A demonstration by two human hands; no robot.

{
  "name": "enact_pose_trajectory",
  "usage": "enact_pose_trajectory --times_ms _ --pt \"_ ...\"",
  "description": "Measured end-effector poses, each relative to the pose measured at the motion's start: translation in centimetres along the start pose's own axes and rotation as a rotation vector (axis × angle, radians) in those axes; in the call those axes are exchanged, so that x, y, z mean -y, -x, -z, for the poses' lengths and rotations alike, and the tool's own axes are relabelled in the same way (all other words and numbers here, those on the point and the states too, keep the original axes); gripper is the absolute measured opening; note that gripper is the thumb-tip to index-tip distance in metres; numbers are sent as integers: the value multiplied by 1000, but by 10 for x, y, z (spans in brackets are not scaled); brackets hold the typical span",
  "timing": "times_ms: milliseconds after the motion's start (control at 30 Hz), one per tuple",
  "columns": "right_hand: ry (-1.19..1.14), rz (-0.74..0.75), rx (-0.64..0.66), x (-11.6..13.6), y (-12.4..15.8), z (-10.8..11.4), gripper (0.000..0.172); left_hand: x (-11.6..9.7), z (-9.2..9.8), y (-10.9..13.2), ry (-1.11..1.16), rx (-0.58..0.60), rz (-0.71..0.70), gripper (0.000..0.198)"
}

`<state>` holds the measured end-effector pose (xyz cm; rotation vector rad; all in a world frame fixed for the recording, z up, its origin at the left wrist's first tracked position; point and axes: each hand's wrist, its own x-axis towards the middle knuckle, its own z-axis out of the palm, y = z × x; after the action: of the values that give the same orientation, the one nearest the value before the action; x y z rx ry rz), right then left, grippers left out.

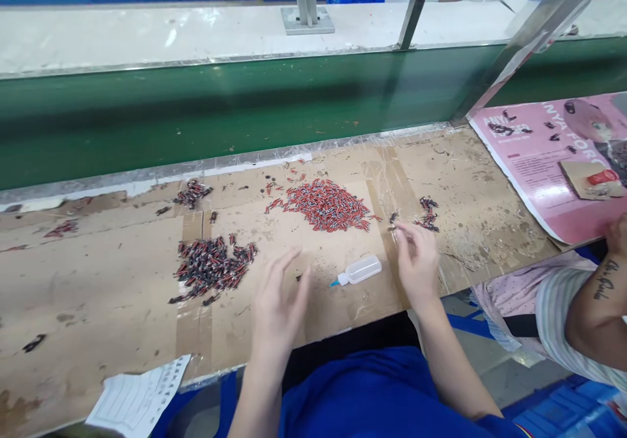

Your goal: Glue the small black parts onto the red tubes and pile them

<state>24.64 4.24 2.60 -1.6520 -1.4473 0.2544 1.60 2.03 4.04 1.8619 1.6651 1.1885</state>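
My left hand [281, 294] is over the cardboard with its fingers apart, between the pile of black and red parts [213, 265] and the small clear bottle [361, 270] with a blue tip. A small dark piece [299, 277] shows beside its thumb. My right hand [416, 258] is to the right of the bottle, thumb and forefinger brought together near a small dark part [393, 217]; what they grip, if anything, is too small to name. A heap of red and silver parts [328, 206] lies beyond both hands. A few dark parts [428, 215] are just past my right hand.
The cardboard surface [98, 281] runs along a green conveyor belt [196, 115] behind a metal edge. A small dark cluster [193, 193] lies back left, a white paper [140, 399] front left. At right are a pink poster [543, 177] and another person's tattooed arm [600, 301].
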Motion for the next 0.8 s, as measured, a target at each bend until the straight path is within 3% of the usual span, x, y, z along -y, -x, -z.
enact_pose_trajectory --times_ms 67,133,300,400,500,600,700,800 --pt "169 65 -27 -17 -6 9 28 17 10 -2 -73 10 -97 15" --pt "206 180 49 -21 -6 13 34 32 14 -2 -107 82 -174 12" --pt "54 439 503 0 6 9 52 47 3 3 -190 307 -174 23" --pt "21 445 647 7 8 5 44 46 -2 4 -184 335 -120 29" --pt "-42 413 657 4 6 4 33 40 -3 3 -97 315 -86 30" --pt "-203 317 618 3 9 3 35 32 -4 3 53 280 -18 24" --pt "-377 108 542 7 15 -1 40 29 -9 6 94 233 30 17" --pt "-537 -131 432 15 20 -7 41 33 -14 10 -10 136 -21 17"
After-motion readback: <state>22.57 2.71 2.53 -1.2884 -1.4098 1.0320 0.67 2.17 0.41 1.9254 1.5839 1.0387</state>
